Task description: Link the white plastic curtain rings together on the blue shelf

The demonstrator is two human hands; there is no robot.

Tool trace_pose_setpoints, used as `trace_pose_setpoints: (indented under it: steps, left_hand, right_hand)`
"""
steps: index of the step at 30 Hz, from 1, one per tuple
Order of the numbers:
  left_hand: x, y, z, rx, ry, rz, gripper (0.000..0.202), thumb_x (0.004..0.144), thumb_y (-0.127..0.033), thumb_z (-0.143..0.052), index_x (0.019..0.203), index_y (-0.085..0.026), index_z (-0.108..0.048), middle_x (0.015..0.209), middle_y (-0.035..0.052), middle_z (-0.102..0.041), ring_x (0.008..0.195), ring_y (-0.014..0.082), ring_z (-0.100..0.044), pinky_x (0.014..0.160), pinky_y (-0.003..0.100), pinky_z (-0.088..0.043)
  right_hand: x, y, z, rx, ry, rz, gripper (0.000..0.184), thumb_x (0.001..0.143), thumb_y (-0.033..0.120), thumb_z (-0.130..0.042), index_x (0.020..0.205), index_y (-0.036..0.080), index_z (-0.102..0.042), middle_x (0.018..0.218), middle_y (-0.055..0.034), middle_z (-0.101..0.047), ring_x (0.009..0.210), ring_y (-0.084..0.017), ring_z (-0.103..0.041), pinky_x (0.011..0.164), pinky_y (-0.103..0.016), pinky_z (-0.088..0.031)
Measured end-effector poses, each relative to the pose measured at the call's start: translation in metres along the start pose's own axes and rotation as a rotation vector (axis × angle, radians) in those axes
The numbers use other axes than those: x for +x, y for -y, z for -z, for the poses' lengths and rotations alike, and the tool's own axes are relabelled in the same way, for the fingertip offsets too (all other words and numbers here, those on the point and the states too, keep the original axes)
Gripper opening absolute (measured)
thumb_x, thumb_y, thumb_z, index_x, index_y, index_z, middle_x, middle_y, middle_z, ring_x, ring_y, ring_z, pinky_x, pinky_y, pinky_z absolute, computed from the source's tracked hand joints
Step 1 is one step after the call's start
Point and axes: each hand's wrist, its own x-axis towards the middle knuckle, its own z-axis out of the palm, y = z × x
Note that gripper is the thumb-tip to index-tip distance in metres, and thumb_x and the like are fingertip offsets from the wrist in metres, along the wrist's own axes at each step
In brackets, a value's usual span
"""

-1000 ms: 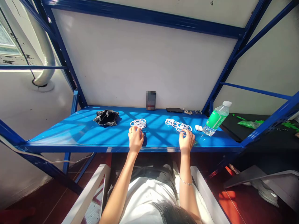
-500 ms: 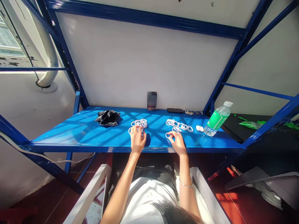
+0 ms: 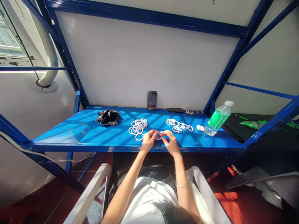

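Near the front edge of the blue tabletop, my left hand (image 3: pixel 149 140) and my right hand (image 3: pixel 171 143) meet with their fingertips pinched. Between them is a thin white ring (image 3: pixel 158 138), partly hidden by the fingers. Both hands appear to grip it. Just left of my left hand lies a heap of loose white rings (image 3: pixel 138 124), with one ring nearest the front. Beyond my right hand is a second group of white rings (image 3: pixel 184 126), which look strung together in a row.
A crumpled black plastic bag (image 3: pixel 107 118) sits at the left of the blue table (image 3: pixel 77 133). On the right stand a tilted water bottle (image 3: pixel 218 119) and a small white case (image 3: pixel 200 128). A black phone (image 3: pixel 175 110), a cable (image 3: pixel 193 112) and a blurred dark box (image 3: pixel 152 100) line the back.
My left hand has left the heap and moved right. My right hand has come left with its ring, and the two hands now meet in the middle.
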Motion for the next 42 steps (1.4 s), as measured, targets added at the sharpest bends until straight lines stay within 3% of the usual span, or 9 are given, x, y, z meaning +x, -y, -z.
trace_pose_setpoints:
  steps: [5, 10, 16, 22, 28, 34, 36, 39, 42]
  left_hand:
    - [-0.001, -0.009, 0.002, -0.273, 0.069, 0.079, 0.042, 0.076, -0.057, -0.062, 0.084, -0.016, -0.062, 0.067, 0.0015, -0.062, 0.066, 0.0157, -0.059, 0.066, 0.028, -0.046]
    - [-0.003, -0.019, 0.001, -0.292, 0.142, 0.116, 0.037, 0.075, -0.053, -0.065, 0.079, -0.016, -0.059, 0.063, -0.0001, -0.060, 0.063, 0.0143, -0.056, 0.069, 0.028, -0.045]
    - [-0.004, -0.023, -0.001, -0.302, 0.194, 0.208, 0.040, 0.075, -0.056, -0.061, 0.068, -0.018, -0.054, 0.049, -0.0056, -0.041, 0.053, 0.0112, -0.045, 0.061, 0.026, -0.042]
    - [-0.008, -0.026, -0.006, -0.320, 0.285, 0.289, 0.045, 0.074, -0.057, -0.055, 0.054, -0.018, -0.047, 0.059, 0.0021, -0.053, 0.059, 0.0136, -0.049, 0.057, 0.027, -0.037]
    - [-0.010, -0.023, -0.013, -0.404, 0.296, 0.277, 0.045, 0.076, -0.051, -0.055, 0.051, -0.017, -0.037, 0.052, -0.0024, -0.039, 0.053, 0.0090, -0.036, 0.054, 0.025, -0.027]
    - [-0.010, -0.023, -0.018, -0.611, 0.261, 0.291, 0.045, 0.076, -0.049, -0.056, 0.053, -0.019, -0.031, 0.052, -0.0058, -0.023, 0.050, 0.0083, -0.029, 0.057, 0.026, -0.034]
    - [-0.010, -0.021, -0.017, -0.656, 0.265, 0.288, 0.043, 0.076, -0.048, -0.057, 0.053, -0.019, -0.033, 0.052, -0.0050, -0.026, 0.052, 0.0092, -0.032, 0.059, 0.027, -0.037]
    - [-0.010, -0.018, -0.012, -0.697, 0.246, 0.281, 0.039, 0.077, -0.046, -0.058, 0.056, -0.018, -0.040, 0.055, -0.0024, -0.036, 0.059, 0.0113, -0.042, 0.066, 0.028, -0.041]
    - [-0.010, -0.016, -0.003, -0.575, 0.165, 0.240, 0.037, 0.078, -0.048, -0.058, 0.062, -0.018, -0.046, 0.062, 0.0003, -0.046, 0.065, 0.0132, -0.048, 0.068, 0.028, -0.042]
  right_hand:
    - [-0.001, -0.010, -0.005, 0.126, -0.096, -0.172, 0.022, 0.090, 0.041, -0.050, 0.099, 0.023, -0.058, 0.098, -0.0054, -0.066, 0.093, -0.020, -0.063, 0.085, -0.033, -0.050]
    - [0.000, -0.012, -0.006, 0.251, -0.016, -0.250, 0.027, 0.088, 0.046, -0.052, 0.098, 0.022, -0.061, 0.086, -0.0034, -0.068, 0.081, -0.020, -0.065, 0.079, -0.033, -0.051]
    - [0.001, -0.012, -0.004, 0.341, 0.060, -0.289, 0.028, 0.085, 0.049, -0.058, 0.084, 0.021, -0.060, 0.073, 0.0001, -0.061, 0.070, -0.016, -0.059, 0.068, -0.028, -0.046]
    - [0.003, -0.003, -0.006, 0.539, 0.174, -0.378, 0.049, 0.081, 0.063, -0.054, 0.058, 0.019, -0.052, 0.052, 0.0036, -0.043, 0.051, -0.011, -0.041, 0.052, -0.025, -0.037]
    - [0.003, 0.004, -0.006, 0.618, 0.136, -0.454, 0.050, 0.075, 0.067, -0.058, 0.054, 0.021, -0.054, 0.047, 0.0038, -0.037, 0.050, -0.012, -0.039, 0.052, -0.027, -0.041]
    - [0.001, -0.003, -0.007, 0.719, -0.001, -0.446, 0.059, 0.074, 0.064, -0.059, 0.046, 0.023, -0.029, 0.047, 0.0055, -0.024, 0.047, -0.010, -0.027, 0.049, -0.027, -0.036]
    - [0.002, -0.004, -0.008, 0.762, -0.023, -0.453, 0.056, 0.074, 0.059, -0.063, 0.048, 0.022, -0.032, 0.049, 0.0051, -0.028, 0.047, -0.009, -0.028, 0.050, -0.026, -0.037]
    - [0.003, -0.005, -0.011, 0.762, -0.054, -0.447, 0.039, 0.077, 0.052, -0.062, 0.058, 0.021, -0.049, 0.058, 0.0013, -0.045, 0.055, -0.012, -0.043, 0.058, -0.027, -0.044]
    - [0.003, -0.007, -0.011, 0.619, -0.093, -0.388, 0.030, 0.082, 0.048, -0.055, 0.076, 0.020, -0.063, 0.079, -0.0049, -0.062, 0.075, -0.018, -0.056, 0.073, -0.032, -0.049]
